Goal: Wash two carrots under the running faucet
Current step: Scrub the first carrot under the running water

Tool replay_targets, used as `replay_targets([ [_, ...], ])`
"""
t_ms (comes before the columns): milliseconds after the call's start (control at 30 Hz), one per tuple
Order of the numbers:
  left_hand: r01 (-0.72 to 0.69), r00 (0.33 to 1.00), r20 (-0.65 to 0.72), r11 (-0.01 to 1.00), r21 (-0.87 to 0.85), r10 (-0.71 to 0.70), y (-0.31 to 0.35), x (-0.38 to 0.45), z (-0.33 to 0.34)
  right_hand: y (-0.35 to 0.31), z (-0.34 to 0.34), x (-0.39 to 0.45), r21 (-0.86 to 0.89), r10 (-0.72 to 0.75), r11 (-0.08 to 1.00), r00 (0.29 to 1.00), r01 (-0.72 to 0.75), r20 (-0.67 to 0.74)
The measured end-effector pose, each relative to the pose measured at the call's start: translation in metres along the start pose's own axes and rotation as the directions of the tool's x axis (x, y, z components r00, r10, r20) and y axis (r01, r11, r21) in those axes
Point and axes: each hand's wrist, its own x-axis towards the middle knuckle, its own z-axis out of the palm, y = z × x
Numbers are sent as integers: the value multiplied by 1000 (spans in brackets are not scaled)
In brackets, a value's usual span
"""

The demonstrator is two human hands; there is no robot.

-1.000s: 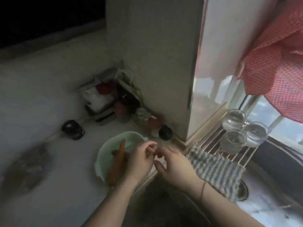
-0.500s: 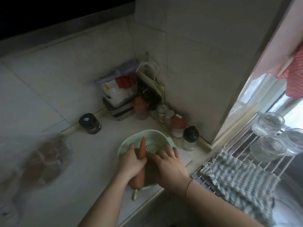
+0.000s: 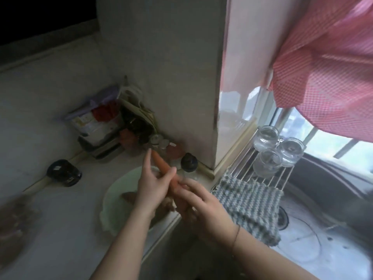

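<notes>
I see one carrot (image 3: 161, 164) lifted above the green bowl (image 3: 113, 197), its long axis running up-left from the right hand (image 3: 201, 205). The left hand (image 3: 153, 184) pinches its middle; the right grip's state I cannot tell. The sink (image 3: 314, 229) lies right, nearer the right hand.

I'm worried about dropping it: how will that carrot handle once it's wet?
The carrot looks stiff and tapered, so it likely holds straight but may slip from the left hand. Being round, it would probably roll if set down.

One orange carrot (image 3: 161, 164) is held tilted above the pale green bowl (image 3: 113, 197), tip up and away. A second carrot (image 3: 182, 201) lies blurred beneath it, near the counter's front edge.
</notes>
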Motion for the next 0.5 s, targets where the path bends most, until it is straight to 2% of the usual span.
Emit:
replay_targets([
  [67, -151, 988, -26, 988, 34, 151, 12, -21, 28, 0, -25, -15, 105, 84, 992, 979, -65, -185],
  [100, -279, 958, -57, 958, 68, 283, 15, -32, 41, 1, -41, -25, 154, 156, 981, 948, -116, -278],
  [133, -437, 893, -75, 895, 91, 443, 18, -43, 53, 1, -59, -36, 217, 248, 960, 901, -179, -357],
  [200, -740, 663, -25, 661, 126, 748, 21, -61, 79, -1, -98, -62, 346, 447, 886, 768, -309, -459],
  [233, -835, 544, 36, 538, 115, 838, 17, -66, 96, -1, -117, -75, 368, 508, 858, 700, -358, -503],
  [267, -890, 456, 100, 450, 74, 884, 16, -73, 115, 1, -135, -89, 375, 551, 834, 634, -404, -542],
  [300, -911, 410, 154, 413, 13, 899, 16, -81, 136, 6, -151, -104, 387, 593, 804, 562, -451, -577],
  [367, -891, 401, 265, 440, -108, 877, 16, -101, 178, 17, -178, -132, 457, 666, 738, 425, -497, -613],
  [400, -861, 433, 325, 493, -128, 841, 13, -111, 199, 23, -189, -145, 498, 695, 709, 374, -499, -614],
  [500, -702, 588, 488, 707, -90, 646, -2, -137, 251, 33, -217, -178, 594, 747, 652, 261, -471, -612],
])
